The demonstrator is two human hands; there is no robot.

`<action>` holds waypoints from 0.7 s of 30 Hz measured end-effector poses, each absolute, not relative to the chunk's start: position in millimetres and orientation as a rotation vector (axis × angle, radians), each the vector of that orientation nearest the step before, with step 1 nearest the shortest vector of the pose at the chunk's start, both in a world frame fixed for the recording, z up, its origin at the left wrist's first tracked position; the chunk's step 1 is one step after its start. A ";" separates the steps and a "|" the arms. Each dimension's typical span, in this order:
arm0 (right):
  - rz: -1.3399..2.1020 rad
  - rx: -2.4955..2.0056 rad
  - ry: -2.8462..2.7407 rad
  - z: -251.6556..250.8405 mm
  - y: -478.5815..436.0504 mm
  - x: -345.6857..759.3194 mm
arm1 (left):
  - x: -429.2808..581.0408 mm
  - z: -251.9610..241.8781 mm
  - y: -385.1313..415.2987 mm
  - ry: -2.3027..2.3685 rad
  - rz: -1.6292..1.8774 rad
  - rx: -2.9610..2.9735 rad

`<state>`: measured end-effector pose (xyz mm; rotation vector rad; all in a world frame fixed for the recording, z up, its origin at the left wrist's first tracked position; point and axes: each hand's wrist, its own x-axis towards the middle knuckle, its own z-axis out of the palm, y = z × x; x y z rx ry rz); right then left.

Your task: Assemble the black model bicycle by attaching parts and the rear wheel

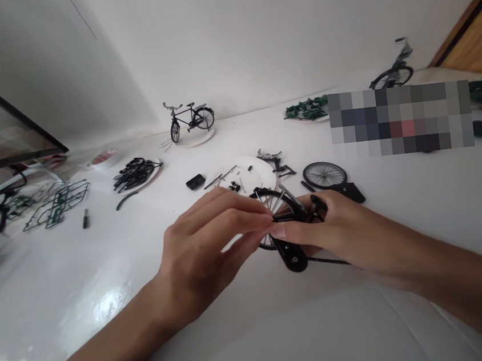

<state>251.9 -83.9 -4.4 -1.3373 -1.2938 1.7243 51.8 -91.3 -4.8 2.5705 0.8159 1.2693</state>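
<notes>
Left hand pinches at wheel; right hand grips bike. Likely light, stiff; spokes fragile: hold chain case.

Over a white table, the right hand is gripping a half-built black model bicycle while the left hand is pinching near the middle of its spoked wheel, the fingertips of both hands nearly meeting there. Just beyond, a white paper plate is holding small loose parts, and a loose wheel is lying to its right beside a flat black piece. Farther back, an assembled model bicycle is standing near the wall, while heaped black parts, green part frames and a small screwdriver are lying toward the left.
</notes>
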 end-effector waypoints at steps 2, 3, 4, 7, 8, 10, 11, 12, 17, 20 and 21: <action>1.739 -1.345 -1.281 -5.3 -83.7 251.6 | 52.7 -5.6 -91.8 0.816 1.219 2.537; 1.749 -1.357 -1.273 -5.0 -83.7 251.3 | 53.4 -6.0 -92.1 0.829 1.208 2.521; 1.744 -1.364 -1.267 -4.3 -83.7 250.9 | 54.2 -6.5 -92.5 0.858 1.213 2.494; 1.754 -1.354 -1.263 -2.1 -83.6 249.9 | 56.5 -8.3 -93.1 0.940 1.254 2.401; 1.762 -1.346 -1.277 -2.0 -83.5 249.8 | 57.1 -9.0 -93.1 0.950 1.245 2.390; 1.763 -1.338 -1.301 -3.4 -83.5 250.0 | 57.5 -10.7 -92.6 0.978 1.235 2.389; 1.759 -1.336 -1.306 -4.7 -83.5 250.4 | 57.2 -11.6 -92.1 1.014 1.237 2.383; 1.754 -1.333 -1.306 -6.4 -83.6 250.8 | 56.6 -12.4 -91.7 1.060 1.243 2.364; 1.730 -1.329 -1.277 -13.8 -85.1 252.6 | 52.6 -15.6 -89.5 0.946 1.249 2.409; 1.723 -1.361 -1.274 -13.9 -85.7 252.5 | 53.4 -16.7 -88.3 0.870 1.246 2.446; 1.718 -1.361 -1.294 -13.3 -85.7 252.3 | 54.2 -17.1 -87.8 0.861 1.247 2.443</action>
